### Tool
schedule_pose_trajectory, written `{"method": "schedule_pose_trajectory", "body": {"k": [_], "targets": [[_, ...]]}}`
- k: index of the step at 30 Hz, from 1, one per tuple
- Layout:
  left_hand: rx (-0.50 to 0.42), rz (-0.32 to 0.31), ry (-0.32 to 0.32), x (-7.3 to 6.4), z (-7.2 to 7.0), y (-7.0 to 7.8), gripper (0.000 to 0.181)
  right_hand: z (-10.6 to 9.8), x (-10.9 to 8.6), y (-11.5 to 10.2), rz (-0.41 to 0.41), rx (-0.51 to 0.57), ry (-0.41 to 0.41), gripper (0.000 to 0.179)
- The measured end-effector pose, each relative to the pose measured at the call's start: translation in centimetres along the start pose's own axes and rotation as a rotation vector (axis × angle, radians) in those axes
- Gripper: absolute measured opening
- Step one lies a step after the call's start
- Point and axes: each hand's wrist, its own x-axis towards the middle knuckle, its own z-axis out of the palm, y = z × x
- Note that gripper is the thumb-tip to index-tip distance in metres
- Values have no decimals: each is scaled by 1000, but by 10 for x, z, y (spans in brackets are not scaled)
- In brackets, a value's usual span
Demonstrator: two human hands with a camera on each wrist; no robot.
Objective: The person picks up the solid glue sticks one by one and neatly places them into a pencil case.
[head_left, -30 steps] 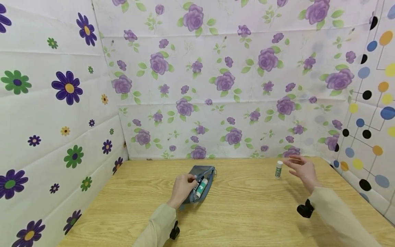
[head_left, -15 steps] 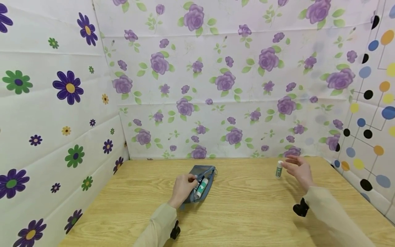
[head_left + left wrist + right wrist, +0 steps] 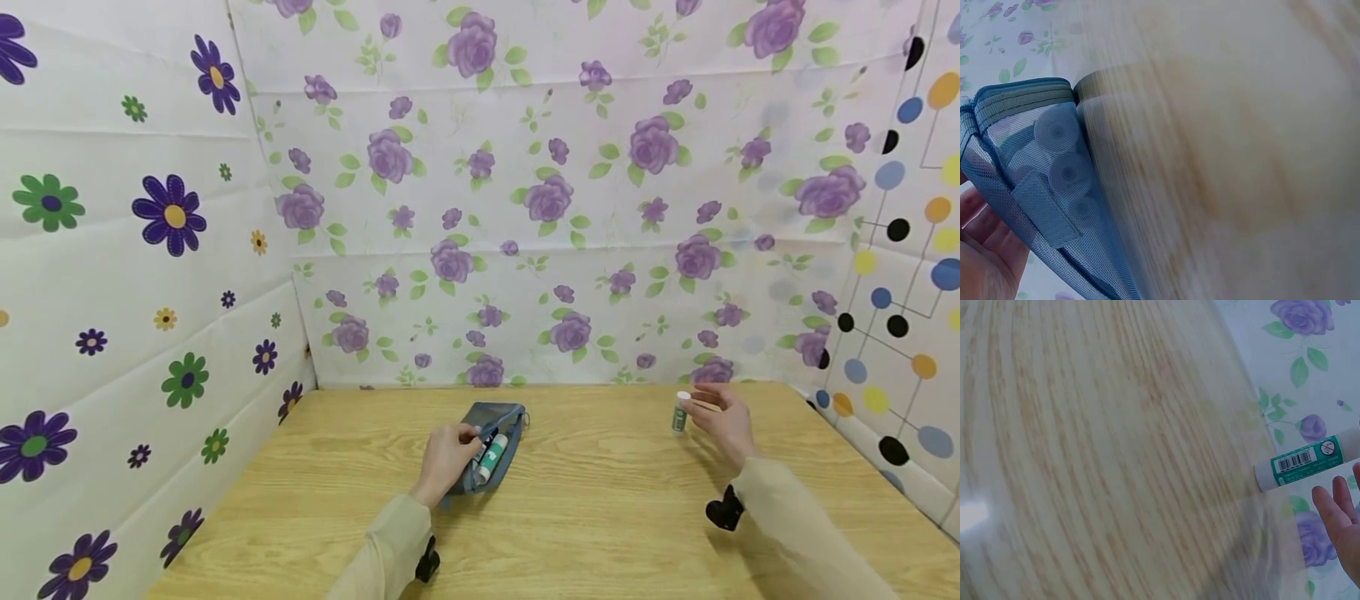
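Note:
A glue stick (image 3: 679,413) with a white cap and green label stands upright at the back right of the table. My right hand (image 3: 722,419) is right beside it, with the fingertips at the cap; in the right wrist view, straight fingers (image 3: 1334,515) lie alongside the glue stick (image 3: 1307,460). Toward the middle left, a blue mesh zip pouch (image 3: 491,412) lies with its mouth open. My left hand (image 3: 442,457) pinches the pouch's edge. Inside, a white-and-green glue stick (image 3: 492,459) shows, and round stick ends (image 3: 1057,132) press against the mesh in the left wrist view.
The wood-grain table (image 3: 585,500) spreads between the two hands. Flower-printed cloth (image 3: 525,208) hangs along its back edge, with more patterned cloth at the left and right sides. A small ring (image 3: 526,421) hangs at the pouch's far corner.
My right hand has moved left, closer to the standing glue stick, until its fingertips reach the cap. The left hand and the pouch have stayed in place.

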Motion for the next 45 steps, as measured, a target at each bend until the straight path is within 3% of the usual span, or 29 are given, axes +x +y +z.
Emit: {"method": "schedule_pose_trajectory", "body": {"k": [5,12,18,22,27,31,38,42,45], "targets": [[1,2,-9,1,0,0,16,1,-2,1,-15,-13,-4,54],[-8,2,-15,0,-1,2,16,4,-1,7,25,17,18,42],[1,10,-8,0,-1,2,15,11,0,9,59,41,57,57],[3,10,-4,1,-1,1,15,18,-8,-9,83,51,69,51],[2,9,0,1,-1,1,15,31,-23,-43,127,-31,81,47],[3,2,-2,1,0,1,14,34,-26,-51,177,-72,97,45],[-1,11,3,1,0,1,14,33,-27,-49,215,11,149,34],[8,17,2,0,-1,1,13,31,-25,-46,211,28,119,40],[9,18,2,0,-1,1,13,29,-19,-38,212,103,102,40]]}}
